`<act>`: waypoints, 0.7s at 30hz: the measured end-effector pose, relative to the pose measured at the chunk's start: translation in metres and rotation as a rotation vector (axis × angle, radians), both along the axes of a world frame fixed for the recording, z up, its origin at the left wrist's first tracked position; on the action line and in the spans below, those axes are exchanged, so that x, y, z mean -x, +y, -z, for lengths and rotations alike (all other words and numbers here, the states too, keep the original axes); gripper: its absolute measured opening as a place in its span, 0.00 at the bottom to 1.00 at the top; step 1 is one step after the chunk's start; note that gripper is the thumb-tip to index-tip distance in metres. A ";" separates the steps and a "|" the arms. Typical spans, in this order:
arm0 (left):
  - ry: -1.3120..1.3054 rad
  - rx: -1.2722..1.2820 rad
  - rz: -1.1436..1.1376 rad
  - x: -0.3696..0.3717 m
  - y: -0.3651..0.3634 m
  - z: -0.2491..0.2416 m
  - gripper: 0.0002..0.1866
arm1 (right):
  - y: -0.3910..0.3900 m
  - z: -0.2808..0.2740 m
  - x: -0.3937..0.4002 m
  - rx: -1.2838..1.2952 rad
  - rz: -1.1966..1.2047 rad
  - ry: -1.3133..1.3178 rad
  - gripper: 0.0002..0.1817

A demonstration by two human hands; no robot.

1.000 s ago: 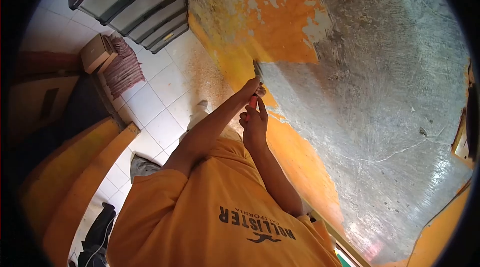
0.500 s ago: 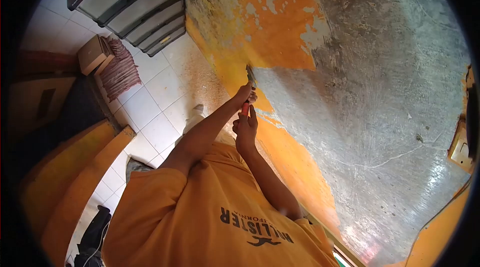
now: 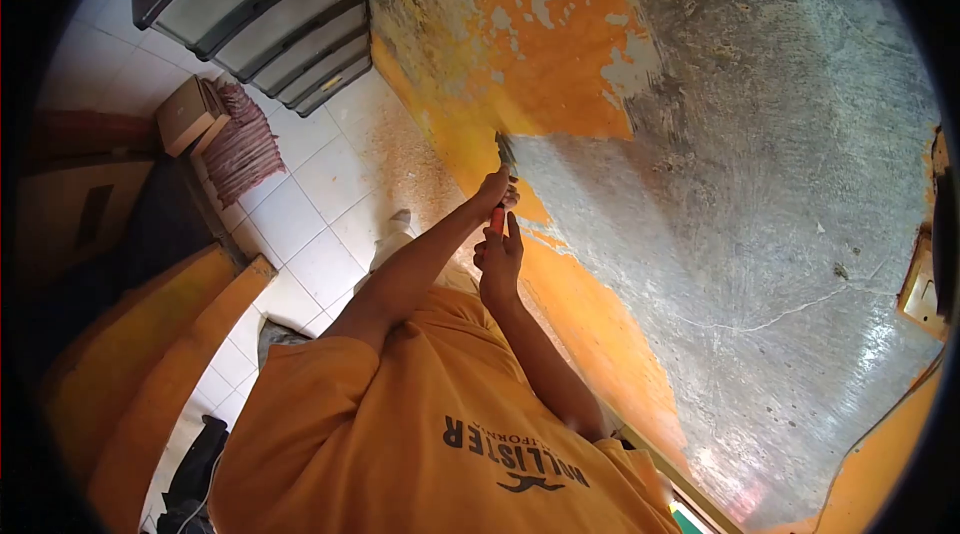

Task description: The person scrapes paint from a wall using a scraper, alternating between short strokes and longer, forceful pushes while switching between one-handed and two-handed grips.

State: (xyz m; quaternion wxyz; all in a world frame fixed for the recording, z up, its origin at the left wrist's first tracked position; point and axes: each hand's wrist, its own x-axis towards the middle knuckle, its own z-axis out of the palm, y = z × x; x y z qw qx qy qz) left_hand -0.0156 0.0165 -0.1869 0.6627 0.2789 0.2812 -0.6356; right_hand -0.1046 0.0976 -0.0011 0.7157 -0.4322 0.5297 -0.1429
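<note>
A scraper (image 3: 498, 220) with a red handle and a dark metal blade is held in both hands, its blade against the wall (image 3: 700, 194). My left hand (image 3: 495, 190) is wrapped round the upper part of the tool, close below the blade. Further down, my right hand (image 3: 498, 259) closes on the red handle, with a finger stretched along it. Orange paint (image 3: 565, 54) stands above the blade, while bare grey plaster spreads to its right. Just how the fingers sit under the tool is hidden.
Paint crumbs (image 3: 410, 149) lie on the white floor tiles (image 3: 318, 264) along the wall's foot. A dark-framed drawer unit (image 3: 270, 24) stands at upper left. Below it are a cardboard box (image 3: 188, 116) and a reddish ribbed mat (image 3: 245, 144). A wall switch (image 3: 922, 296) sits at far right.
Both hands and the scraper appear slightly lower and further right in the view, which has itself shifted a little. The grip on the tool stays the same.
</note>
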 end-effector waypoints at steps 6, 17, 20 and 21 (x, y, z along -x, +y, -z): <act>0.051 0.055 0.043 0.001 -0.002 0.005 0.23 | 0.002 -0.002 0.002 0.005 -0.017 -0.018 0.37; -0.431 0.132 0.002 -0.007 0.024 -0.098 0.23 | -0.036 -0.048 0.085 0.154 -0.410 -0.013 0.33; -0.683 0.222 0.014 0.003 0.052 -0.150 0.24 | -0.045 -0.032 0.113 0.259 -0.442 -0.012 0.30; -0.735 0.239 0.022 0.005 0.057 -0.166 0.23 | -0.042 -0.036 0.116 0.253 -0.414 -0.050 0.29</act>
